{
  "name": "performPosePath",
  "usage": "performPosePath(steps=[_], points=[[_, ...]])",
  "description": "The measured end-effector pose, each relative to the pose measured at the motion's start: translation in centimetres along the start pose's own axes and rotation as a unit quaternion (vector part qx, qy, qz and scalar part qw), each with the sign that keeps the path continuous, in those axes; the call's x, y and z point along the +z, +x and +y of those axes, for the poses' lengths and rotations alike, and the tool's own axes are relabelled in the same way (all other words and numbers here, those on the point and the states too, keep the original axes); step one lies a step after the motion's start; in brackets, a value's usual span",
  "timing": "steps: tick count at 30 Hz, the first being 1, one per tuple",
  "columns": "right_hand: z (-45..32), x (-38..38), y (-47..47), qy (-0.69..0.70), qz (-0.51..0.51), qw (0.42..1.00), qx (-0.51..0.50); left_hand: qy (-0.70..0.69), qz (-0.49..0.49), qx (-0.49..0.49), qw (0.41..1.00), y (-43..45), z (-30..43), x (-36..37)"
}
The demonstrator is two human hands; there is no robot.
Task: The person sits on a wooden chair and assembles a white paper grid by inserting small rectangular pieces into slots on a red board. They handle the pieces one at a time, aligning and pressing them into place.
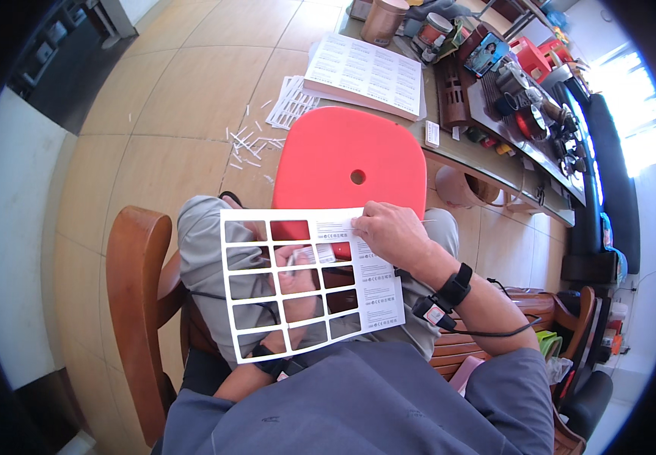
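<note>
A white perforated label sheet [378,284] is held over my lap. Its windows are empty across most columns, while printed pieces remain along the right side and at the top. My right hand [390,230] pinches the sheet near its upper right, with a thin pale strip sticking out beside the fingers. Behind the sheet, my left hand [298,282] shows through the windows, holding small printed cards [318,254]; part of it is hidden. Just beyond the sheet stands a red plastic stool [333,153] with a round hole in its seat.
A thick stack of printed sheets [365,71] lies on the table [493,165], near a small stack of cards [432,134]. Emptied sheet frames [293,105] lie past the stool, and white paper scraps [248,145] litter the tiled floor. A wooden chair arm [137,307] rises at left.
</note>
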State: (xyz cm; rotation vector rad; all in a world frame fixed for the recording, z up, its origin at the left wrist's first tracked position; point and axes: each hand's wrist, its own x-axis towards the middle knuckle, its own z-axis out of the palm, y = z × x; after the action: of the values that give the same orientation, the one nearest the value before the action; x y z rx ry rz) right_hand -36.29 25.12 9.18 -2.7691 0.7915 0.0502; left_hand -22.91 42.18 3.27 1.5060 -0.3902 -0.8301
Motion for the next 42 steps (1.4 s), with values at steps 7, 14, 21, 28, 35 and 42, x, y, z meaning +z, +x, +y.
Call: performPosePath(steps=[7, 14, 21, 28, 35, 42], points=[[0.0, -0.2, 0.0, 0.023, 0.0, 1.0, 0.01, -0.386, -0.109, -0.165, 0.901, 1.2, -0.5, -1.0], [-1.2, -1.2, -0.1, 0.024, 0.007, 0.999, 0.023, -0.483, -0.159, -0.213, 0.834, 1.8, -1.8, -1.4], [-4.3, -2.4, -5.5, 0.089, 0.035, 0.995, -0.031, -0.437, -0.127, -0.197, 0.868, 1.9, -1.8, -1.6], [1.0, -3.4, -9.3, 0.103, 0.099, 0.95, 0.278, -0.385, -0.084, -0.203, 0.896, 1.4, -1.0, -1.1], [0.7, -1.6, -11.9, 0.116, -0.027, 0.949, 0.293, -0.328, -0.086, -0.162, 0.927, 1.2, -1.1, -1.1], [1.5, -2.3, -10.9, 0.334, 0.01, 0.898, 0.286, -0.292, -0.04, -0.143, 0.945, 1.1, -0.1, -0.7]])
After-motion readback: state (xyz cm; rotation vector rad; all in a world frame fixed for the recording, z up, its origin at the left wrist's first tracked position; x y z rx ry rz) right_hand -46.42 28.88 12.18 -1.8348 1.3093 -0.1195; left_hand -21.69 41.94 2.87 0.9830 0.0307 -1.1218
